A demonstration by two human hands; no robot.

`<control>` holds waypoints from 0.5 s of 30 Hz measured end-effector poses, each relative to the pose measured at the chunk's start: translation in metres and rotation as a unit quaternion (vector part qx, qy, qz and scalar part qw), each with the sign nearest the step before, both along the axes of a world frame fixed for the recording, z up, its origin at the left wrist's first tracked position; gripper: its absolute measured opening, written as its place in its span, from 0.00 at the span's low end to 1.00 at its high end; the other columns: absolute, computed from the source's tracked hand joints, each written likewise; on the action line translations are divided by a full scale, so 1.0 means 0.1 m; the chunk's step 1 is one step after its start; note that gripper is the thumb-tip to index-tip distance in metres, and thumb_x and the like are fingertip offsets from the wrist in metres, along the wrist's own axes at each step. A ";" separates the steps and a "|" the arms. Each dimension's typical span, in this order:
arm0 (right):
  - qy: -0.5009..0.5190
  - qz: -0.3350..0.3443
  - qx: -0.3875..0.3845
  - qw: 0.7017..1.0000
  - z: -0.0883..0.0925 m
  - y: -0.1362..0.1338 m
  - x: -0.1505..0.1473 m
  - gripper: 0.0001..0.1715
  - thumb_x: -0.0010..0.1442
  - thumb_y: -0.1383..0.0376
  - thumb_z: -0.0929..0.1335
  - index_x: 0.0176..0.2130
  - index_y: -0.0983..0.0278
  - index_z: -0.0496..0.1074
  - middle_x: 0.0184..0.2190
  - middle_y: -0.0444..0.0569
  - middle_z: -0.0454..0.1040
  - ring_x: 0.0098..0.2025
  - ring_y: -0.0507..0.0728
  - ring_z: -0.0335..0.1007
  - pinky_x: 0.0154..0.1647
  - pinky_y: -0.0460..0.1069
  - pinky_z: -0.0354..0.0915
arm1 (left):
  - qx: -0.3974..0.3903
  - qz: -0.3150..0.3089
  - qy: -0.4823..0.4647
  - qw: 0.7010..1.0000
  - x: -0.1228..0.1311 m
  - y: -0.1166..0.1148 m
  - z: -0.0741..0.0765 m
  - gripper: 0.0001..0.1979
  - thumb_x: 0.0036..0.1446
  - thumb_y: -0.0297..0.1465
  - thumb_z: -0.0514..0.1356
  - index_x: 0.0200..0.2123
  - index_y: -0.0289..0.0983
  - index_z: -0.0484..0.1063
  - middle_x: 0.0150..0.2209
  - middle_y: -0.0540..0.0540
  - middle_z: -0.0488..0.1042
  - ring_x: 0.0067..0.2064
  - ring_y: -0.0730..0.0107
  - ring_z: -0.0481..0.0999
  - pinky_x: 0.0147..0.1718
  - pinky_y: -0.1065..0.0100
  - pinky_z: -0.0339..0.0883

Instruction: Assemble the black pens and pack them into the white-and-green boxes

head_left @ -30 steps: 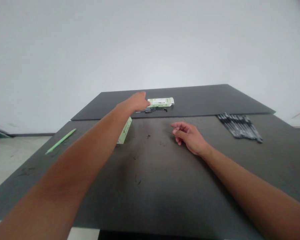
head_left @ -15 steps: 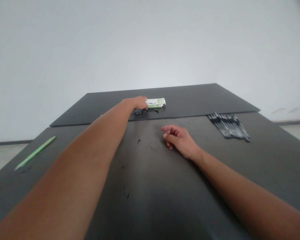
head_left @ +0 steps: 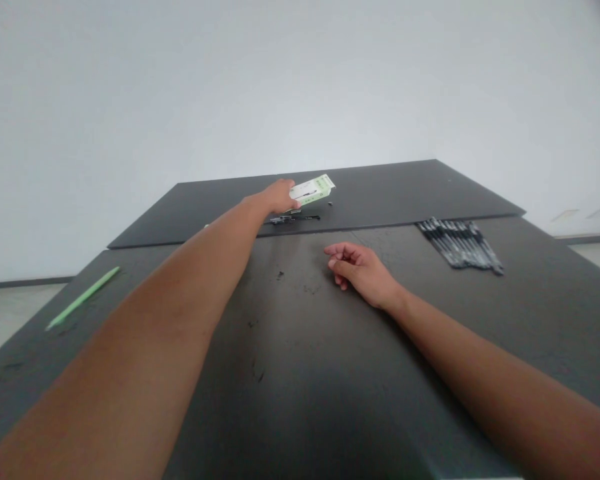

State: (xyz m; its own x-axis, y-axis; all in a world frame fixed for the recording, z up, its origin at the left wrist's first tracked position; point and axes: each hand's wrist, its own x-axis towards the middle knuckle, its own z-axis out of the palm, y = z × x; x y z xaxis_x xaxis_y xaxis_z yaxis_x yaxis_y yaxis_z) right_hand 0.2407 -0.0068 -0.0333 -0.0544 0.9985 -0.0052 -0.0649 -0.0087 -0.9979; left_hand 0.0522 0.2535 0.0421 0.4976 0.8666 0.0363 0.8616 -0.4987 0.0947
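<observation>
At the far side of the table, my left hand (head_left: pixel 281 196) grips a white and green pen box (head_left: pixel 311 191) by its left end. The box is raised and tilted, its right end higher. Beneath it lie a few black pens (head_left: pixel 294 219), partly hidden by my left arm. My right hand (head_left: pixel 357 267) rests near the middle of the table, fingers loosely curled, index finger stretched out, with nothing held. Right of it a row of several clear pens with black caps (head_left: pixel 460 245) lies side by side.
A light green stick-shaped object (head_left: pixel 83 298) lies at the left edge of the dark table (head_left: pixel 320 373). A seam separates the near table from a second dark surface (head_left: pixel 380 190) behind. A small dark bit (head_left: pixel 330 203) lies near the box. A pale wall (head_left: pixel 300 80) stands beyond.
My left hand has lifted the pen box off the surface and tilted its right end up. The black pens beneath show more. My right hand stays in place; the view has shifted slightly.
</observation>
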 end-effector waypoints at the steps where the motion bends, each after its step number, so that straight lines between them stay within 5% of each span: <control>1: 0.006 -0.004 0.002 1.000 -0.01 -0.01 -0.01 0.24 0.55 0.58 0.80 0.50 0.61 0.78 0.30 0.39 0.73 0.23 0.50 0.68 0.22 0.47 0.67 | 0.005 0.005 -0.019 1.000 -0.01 -0.09 0.03 0.35 0.60 0.40 0.70 0.68 0.33 0.74 0.66 0.30 0.78 0.62 0.48 0.80 0.63 0.55 0.73; 8: 0.012 -0.123 0.036 0.992 -0.09 -0.01 -0.03 0.22 0.51 0.59 0.78 0.45 0.62 0.78 0.24 0.39 0.72 0.20 0.51 0.66 0.19 0.48 0.63 | 0.030 0.013 -0.088 0.996 -0.26 -1.24 0.11 0.33 0.63 0.46 0.69 0.63 0.30 0.76 0.63 0.26 0.76 0.61 0.44 0.80 0.62 0.53 0.73; 12: -0.041 -0.239 0.062 0.968 -0.11 -0.01 0.05 0.18 0.53 0.59 0.76 0.44 0.61 0.78 0.26 0.42 0.73 0.22 0.52 0.65 0.19 0.48 0.61 | -0.003 0.030 -0.089 0.996 -0.54 -2.07 -0.08 0.31 0.64 0.45 0.69 0.66 0.36 0.74 0.64 0.30 0.75 0.64 0.41 0.78 0.65 0.50 0.72; 15: -0.091 -0.260 0.083 0.958 -0.17 0.00 0.11 0.19 0.55 0.59 0.75 0.46 0.61 0.77 0.31 0.46 0.76 0.27 0.55 0.69 0.24 0.50 0.66 | -0.018 -0.005 -0.077 0.997 -0.72 -2.50 -0.31 0.30 0.65 0.43 0.68 0.66 0.36 0.73 0.63 0.29 0.74 0.64 0.41 0.78 0.66 0.49 0.72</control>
